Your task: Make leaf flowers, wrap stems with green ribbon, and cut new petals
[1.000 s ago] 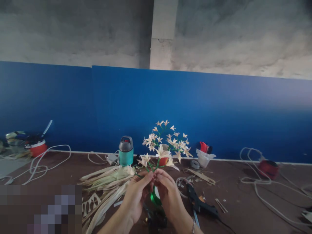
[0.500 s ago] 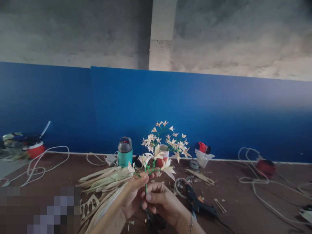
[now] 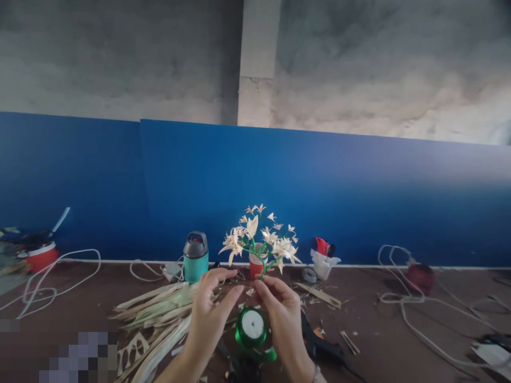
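Observation:
My right hand (image 3: 282, 311) pinches the lower green stem of an artificial flower spray (image 3: 251, 227) between thumb and fingertips. The spray has pale cream petals and green-wrapped branches, and it stands upright. To its left is my left hand (image 3: 213, 306), holding nothing, with thumb and forefinger spread apart. Between my wrists, on the table, sits a roll of shiny green ribbon or tape (image 3: 239, 331) with a white core. Behind the held spray more small cream flowers (image 3: 260, 209) rise above a red and white cup (image 3: 256, 268); the held spray partly covers them.
Pale dried husk strips (image 3: 154, 306) lie left of my hands. On the right are a black glue gun (image 3: 325, 340), thin strips and loose white cords. A teal flask (image 3: 196, 263) and a white container (image 3: 324, 265) stand near the blue partition (image 3: 179, 186).
My left hand has let go of the stem and moved left, its fingers opening. My right hand has turned the spray and shifted right. The green roll has come into view.

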A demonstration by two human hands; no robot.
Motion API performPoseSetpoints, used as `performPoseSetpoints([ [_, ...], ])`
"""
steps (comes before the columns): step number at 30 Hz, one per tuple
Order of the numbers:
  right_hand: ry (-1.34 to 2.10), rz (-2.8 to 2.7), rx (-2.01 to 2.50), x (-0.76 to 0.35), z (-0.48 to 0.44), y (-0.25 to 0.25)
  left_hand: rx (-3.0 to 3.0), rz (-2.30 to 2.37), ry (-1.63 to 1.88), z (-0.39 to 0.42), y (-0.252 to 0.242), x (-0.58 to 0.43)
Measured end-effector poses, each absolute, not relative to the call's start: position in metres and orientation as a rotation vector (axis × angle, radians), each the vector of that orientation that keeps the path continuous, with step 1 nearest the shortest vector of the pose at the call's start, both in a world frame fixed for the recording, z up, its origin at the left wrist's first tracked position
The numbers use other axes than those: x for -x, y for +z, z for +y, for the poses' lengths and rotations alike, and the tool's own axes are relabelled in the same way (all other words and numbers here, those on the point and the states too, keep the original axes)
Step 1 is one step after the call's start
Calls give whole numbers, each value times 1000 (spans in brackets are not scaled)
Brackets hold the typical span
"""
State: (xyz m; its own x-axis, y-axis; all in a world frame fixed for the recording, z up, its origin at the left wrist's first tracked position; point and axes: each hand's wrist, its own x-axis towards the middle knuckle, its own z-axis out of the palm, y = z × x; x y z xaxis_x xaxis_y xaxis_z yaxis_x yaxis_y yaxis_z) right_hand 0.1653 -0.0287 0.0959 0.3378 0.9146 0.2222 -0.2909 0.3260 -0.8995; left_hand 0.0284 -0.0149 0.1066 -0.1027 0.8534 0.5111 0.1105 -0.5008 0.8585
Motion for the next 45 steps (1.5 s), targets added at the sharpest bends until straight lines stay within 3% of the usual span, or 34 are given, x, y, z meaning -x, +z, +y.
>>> performPoseSetpoints([
  [9, 780, -987, 929, -174, -24, 91, -1214, 792, 1360, -3, 144, -72],
  [17, 428, -1111, 1077, -216, -33, 123, -1283, 921, 1648, 47, 168, -78],
  [24, 381, -1034, 1129, -237, -29, 121, -1246, 901, 1830, 109, 204, -109],
  [45, 403, -1069, 1178, -245, -30, 125, -1414, 1191, 1700, 138, 155, -139],
])
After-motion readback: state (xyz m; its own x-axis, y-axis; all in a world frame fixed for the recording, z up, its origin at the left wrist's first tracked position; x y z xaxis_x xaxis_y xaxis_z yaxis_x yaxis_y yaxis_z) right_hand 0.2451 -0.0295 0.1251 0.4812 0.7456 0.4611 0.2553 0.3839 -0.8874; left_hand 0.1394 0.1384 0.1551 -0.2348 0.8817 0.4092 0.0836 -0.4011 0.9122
